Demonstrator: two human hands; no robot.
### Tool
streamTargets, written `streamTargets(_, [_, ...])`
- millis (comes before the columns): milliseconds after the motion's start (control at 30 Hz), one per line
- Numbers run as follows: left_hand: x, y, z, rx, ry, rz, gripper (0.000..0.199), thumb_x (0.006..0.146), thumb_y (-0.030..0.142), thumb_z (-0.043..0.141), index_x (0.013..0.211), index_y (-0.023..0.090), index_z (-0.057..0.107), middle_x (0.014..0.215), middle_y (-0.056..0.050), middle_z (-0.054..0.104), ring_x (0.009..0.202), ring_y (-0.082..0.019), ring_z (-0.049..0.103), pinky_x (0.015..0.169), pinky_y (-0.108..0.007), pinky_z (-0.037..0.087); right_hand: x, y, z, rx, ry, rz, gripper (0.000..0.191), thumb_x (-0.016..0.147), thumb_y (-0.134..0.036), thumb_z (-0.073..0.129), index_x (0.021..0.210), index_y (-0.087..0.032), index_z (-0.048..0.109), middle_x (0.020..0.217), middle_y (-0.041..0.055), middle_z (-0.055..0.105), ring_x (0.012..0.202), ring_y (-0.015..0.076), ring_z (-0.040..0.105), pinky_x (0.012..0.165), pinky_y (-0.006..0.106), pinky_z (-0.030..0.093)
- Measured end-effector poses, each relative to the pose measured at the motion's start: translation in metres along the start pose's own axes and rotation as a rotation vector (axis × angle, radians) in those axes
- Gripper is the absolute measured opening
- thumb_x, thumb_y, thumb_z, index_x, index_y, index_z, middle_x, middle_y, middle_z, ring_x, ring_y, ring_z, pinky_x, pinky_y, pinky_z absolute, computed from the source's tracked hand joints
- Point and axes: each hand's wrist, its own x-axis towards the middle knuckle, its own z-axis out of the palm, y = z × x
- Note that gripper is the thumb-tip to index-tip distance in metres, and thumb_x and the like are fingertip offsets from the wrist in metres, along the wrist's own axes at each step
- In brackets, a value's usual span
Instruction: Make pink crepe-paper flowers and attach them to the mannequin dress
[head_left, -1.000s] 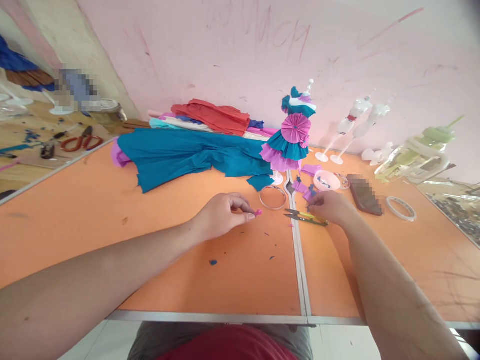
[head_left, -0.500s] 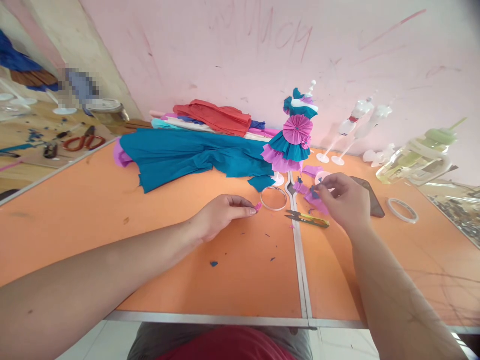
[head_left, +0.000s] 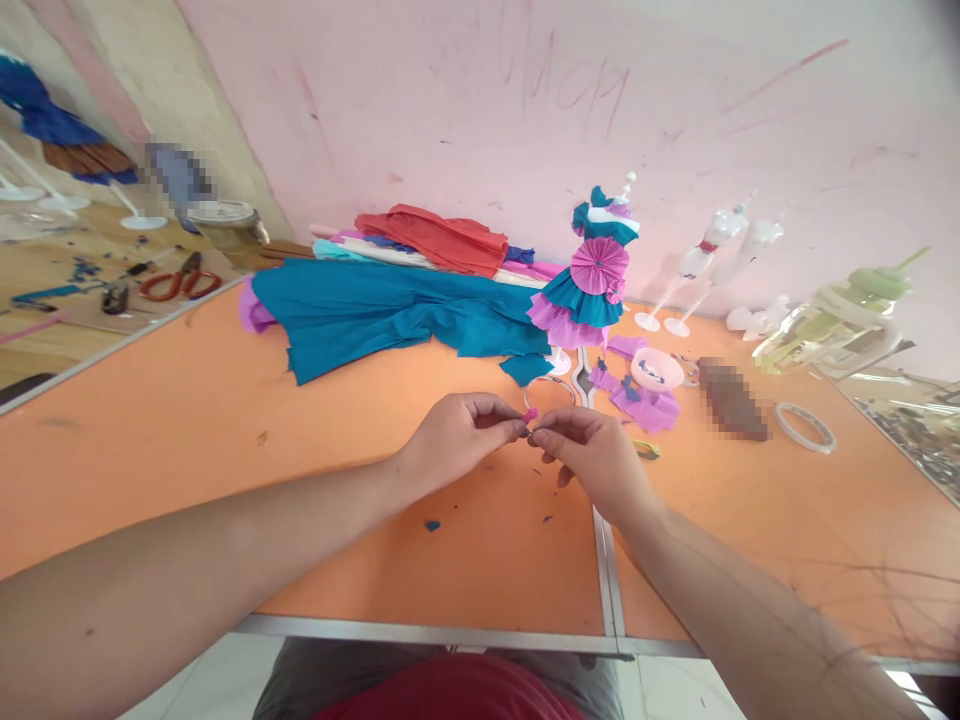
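Note:
My left hand [head_left: 456, 445] pinches a small bright pink piece of crepe paper [head_left: 531, 414] between thumb and fingers above the orange table. Fingertips almost touching it, my right hand [head_left: 596, 460] is closed in a pinch; what it holds is too small to make out. Behind the hands lies a thin ring [head_left: 546, 382], partly covered. The yellow handle of the thread snips [head_left: 646, 450] shows beyond my right hand, which hides the blades. A doll-sized mannequin in a teal and pink ruffled dress [head_left: 598, 268] stands just behind.
Teal crepe paper [head_left: 360, 305] and a red folded sheet [head_left: 435, 238] lie at the back left. To the right are a pale pink dish [head_left: 679, 372], purple scraps [head_left: 652, 410], a white tape roll [head_left: 805, 428], bare mannequins [head_left: 712, 240] and a green-lidded bottle [head_left: 832, 310]. Orange-handled pliers [head_left: 180, 285] lie far left.
My right hand has moved left from beside the dish to meet my left hand. The dish and purple scraps it covered now show. My left hand keeps its pinch on the pink piece.

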Motion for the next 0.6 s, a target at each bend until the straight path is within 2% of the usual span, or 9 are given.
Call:
streamTargets(167, [0.000, 0.000, 0.002, -0.026, 0.013, 0.011, 0.029, 0.082, 0.042, 0.070, 0.091, 0.016, 0.077, 0.090, -0.007, 0.077, 0.083, -0.022, 0.069, 0.076, -0.032, 0.053, -0.002, 0.006, 0.011, 0.134, 0.030, -0.024, 0.033, 0.078, -0.048, 0.077, 0.089, -0.018, 0.070, 0.082, 0.0018, 0.068, 0.075, 0.0156, 0.064, 0.056, 0.026, 0.059])
streamTargets(333, [0.000, 0.002, 0.003, -0.087, 0.003, -0.022, 0.032, 0.083, 0.042, 0.068, 0.096, 0.014, 0.075, 0.094, -0.008, 0.077, 0.086, -0.020, 0.068, 0.074, -0.029, 0.055, -0.002, 0.008, 0.015, 0.250, 0.057, -0.028, 0.041, 0.069, -0.040, 0.087, 0.092, -0.021, 0.059, 0.083, -0.0018, 0.067, 0.078, 0.0140, 0.066, 0.064, 0.026, 0.061])
streamTargets(500, [-0.001, 0.000, 0.002, -0.036, -0.025, -0.007, 0.027, 0.084, 0.038, 0.068, 0.094, 0.014, 0.075, 0.095, -0.007, 0.077, 0.085, -0.019, 0.070, 0.074, -0.028, 0.054, 0.002, 0.011, 0.015, 0.261, 0.072, -0.049, 0.038, 0.069, -0.038, 0.086, 0.086, -0.022, 0.055, 0.085, -0.0020, 0.067, 0.081, 0.0150, 0.068, 0.066, 0.027, 0.060])
streamTargets(600, [-0.001, -0.003, 0.002, -0.006, -0.020, 0.044, 0.026, 0.086, 0.037, 0.065, 0.094, 0.015, 0.075, 0.096, -0.007, 0.078, 0.087, -0.019, 0.071, 0.074, -0.027, 0.055, 0.004, 0.013, 0.014, 0.257, 0.051, 0.008, 0.035, 0.072, -0.039, 0.083, 0.088, -0.023, 0.057, 0.082, -0.0022, 0.068, 0.075, 0.0148, 0.067, 0.065, 0.028, 0.060])
